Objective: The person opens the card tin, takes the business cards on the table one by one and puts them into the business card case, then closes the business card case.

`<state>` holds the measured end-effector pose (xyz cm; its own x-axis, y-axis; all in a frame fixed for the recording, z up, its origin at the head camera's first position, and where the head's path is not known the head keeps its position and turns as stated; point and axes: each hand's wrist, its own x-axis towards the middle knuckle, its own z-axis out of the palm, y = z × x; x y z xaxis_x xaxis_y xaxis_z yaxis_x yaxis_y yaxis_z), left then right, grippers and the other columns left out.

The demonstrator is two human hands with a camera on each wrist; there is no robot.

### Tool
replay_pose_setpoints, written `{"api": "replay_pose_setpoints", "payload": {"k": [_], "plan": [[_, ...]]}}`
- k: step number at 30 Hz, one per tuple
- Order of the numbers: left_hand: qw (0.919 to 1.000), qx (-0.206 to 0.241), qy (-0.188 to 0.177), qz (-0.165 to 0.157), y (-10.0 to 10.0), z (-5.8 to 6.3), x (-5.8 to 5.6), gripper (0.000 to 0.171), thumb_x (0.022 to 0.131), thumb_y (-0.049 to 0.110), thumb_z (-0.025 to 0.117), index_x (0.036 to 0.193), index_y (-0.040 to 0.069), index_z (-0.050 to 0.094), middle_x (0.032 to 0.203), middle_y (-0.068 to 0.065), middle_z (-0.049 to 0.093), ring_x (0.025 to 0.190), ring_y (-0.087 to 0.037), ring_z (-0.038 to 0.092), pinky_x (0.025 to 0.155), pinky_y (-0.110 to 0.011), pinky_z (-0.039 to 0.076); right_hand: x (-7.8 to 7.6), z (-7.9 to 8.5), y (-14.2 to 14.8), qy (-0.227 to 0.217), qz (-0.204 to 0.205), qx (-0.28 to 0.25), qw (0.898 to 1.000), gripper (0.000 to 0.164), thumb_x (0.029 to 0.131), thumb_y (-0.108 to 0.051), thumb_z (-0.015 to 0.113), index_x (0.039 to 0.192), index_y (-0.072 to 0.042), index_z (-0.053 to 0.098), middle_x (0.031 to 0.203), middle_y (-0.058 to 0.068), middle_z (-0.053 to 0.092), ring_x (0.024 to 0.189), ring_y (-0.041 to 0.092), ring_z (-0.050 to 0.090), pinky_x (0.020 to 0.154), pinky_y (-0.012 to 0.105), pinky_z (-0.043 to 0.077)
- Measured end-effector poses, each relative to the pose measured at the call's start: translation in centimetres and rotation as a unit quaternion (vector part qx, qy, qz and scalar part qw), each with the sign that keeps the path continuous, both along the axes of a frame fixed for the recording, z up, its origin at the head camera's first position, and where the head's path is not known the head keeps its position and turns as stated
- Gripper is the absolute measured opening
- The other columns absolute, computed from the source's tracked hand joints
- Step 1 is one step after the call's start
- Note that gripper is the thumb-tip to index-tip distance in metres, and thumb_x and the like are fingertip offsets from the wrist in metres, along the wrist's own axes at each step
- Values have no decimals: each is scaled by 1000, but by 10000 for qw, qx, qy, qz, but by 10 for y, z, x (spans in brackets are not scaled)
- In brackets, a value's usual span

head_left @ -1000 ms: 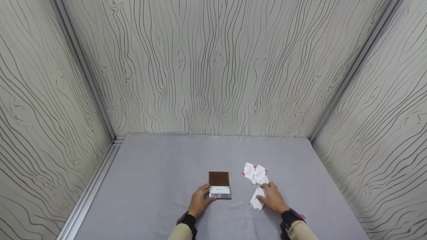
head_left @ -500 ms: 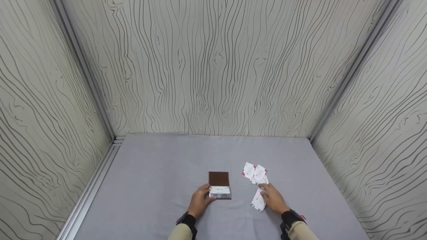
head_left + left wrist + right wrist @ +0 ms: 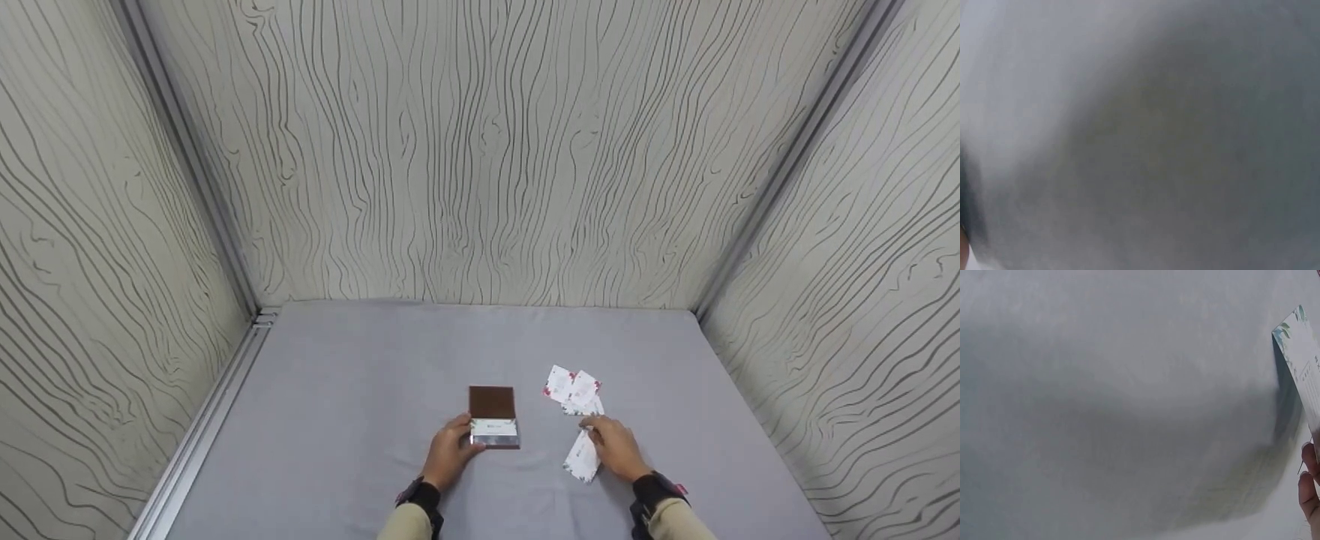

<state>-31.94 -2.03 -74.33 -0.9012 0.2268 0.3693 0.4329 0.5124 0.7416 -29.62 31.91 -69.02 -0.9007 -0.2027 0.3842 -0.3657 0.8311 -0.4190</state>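
Note:
A brown card holder (image 3: 491, 401) lies opened flat on the grey cloth, with a white leaf-edged card (image 3: 495, 427) in its near half. My left hand (image 3: 448, 452) grips the holder's left edge, the thumb at its near corner and the fingers farther up the side. To the right, my right hand (image 3: 616, 448) pinches a white business card (image 3: 580, 459) with green leaf print. In the right wrist view that card (image 3: 1303, 360) is tilted up off the cloth, casting a shadow, with fingertips (image 3: 1308, 489) at its lower end.
Just beyond my right hand lie several overlapping cards: red-cornered cards (image 3: 559, 381) on top of a leaf-printed card (image 3: 592, 407). Grey cloth (image 3: 360, 375) covers the table, and wood-patterned walls (image 3: 480, 150) enclose its back and sides. The left wrist view shows mostly blurred cloth.
The right thumb and fingers have shifted on the near card, which has turned slightly, its lower end moving a little toward me. The left hand and the card holder have stayed in place.

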Motion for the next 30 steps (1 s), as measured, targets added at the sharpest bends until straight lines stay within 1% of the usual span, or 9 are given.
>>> {"api": "replay_pose_setpoints", "payload": {"k": [6, 11, 14, 18, 21, 26, 30], "plan": [[10000, -41, 5, 14, 0, 2, 2, 42, 79, 15, 81, 111, -9, 68, 127, -25, 61, 122, -39, 56, 105, -50, 44, -1, 2, 0, -63, 80, -118, 9999, 16, 86, 8, 67, 93, -6, 66, 84, 6, 65, 79, 28, 60, 67, 42, 50], [9998, 23, 196, 7, 0, 2, 3, 38, 78, 12, 81, 108, -9, 69, 125, -25, 62, 119, -41, 57, 103, -52, 45, -3, 4, 0, -211, 315, -366, 9986, 14, 88, 10, 63, 92, -3, 61, 89, 13, 64, 87, 32, 63, 76, 47, 53], [9999, 45, 157, 25, 0, 2, 3, 38, 78, 12, 81, 108, -8, 70, 125, -25, 62, 120, -41, 57, 103, -52, 45, -3, 6, -2, -289, 451, -517, 9972, 16, 87, 13, 61, 90, -3, 59, 89, 12, 64, 89, 33, 63, 78, 49, 53], [10000, 46, -29, 45, 1, 2, 2, 40, 79, 14, 81, 110, -9, 69, 127, -24, 62, 122, -39, 56, 105, -50, 43, -2, 6, -4, -374, 577, -612, 9958, 20, 85, 16, 60, 88, -4, 57, 85, 5, 62, 82, 27, 61, 73, 42, 52], [10000, 23, -78, 54, 1, 3, 2, 42, 79, 15, 81, 111, -9, 68, 127, -24, 61, 122, -39, 56, 106, -50, 43, -3, 6, -6, -505, 591, -664, 9948, 24, 84, 19, 57, 88, -5, 54, 82, 2, 59, 78, 21, 56, 69, 37, 49], [10000, -1, 56, 53, 1, 4, 2, 42, 79, 14, 81, 111, -10, 68, 126, -25, 62, 121, -40, 56, 104, -51, 44, -7, 3, -9, -612, 547, -775, 9936, 27, 83, 20, 54, 86, -6, 51, 78, 0, 53, 75, 17, 50, 66, 31, 44], [9997, 7, 225, 26, 0, 5, 4, 43, 79, 14, 81, 111, -11, 68, 125, -27, 62, 119, -42, 57, 103, -53, 45, -9, 2, -14, -404, 651, -894, 9930, 27, 81, 21, 54, 87, -5, 51, 78, 1, 54, 74, 16, 50, 65, 30, 44]]}}
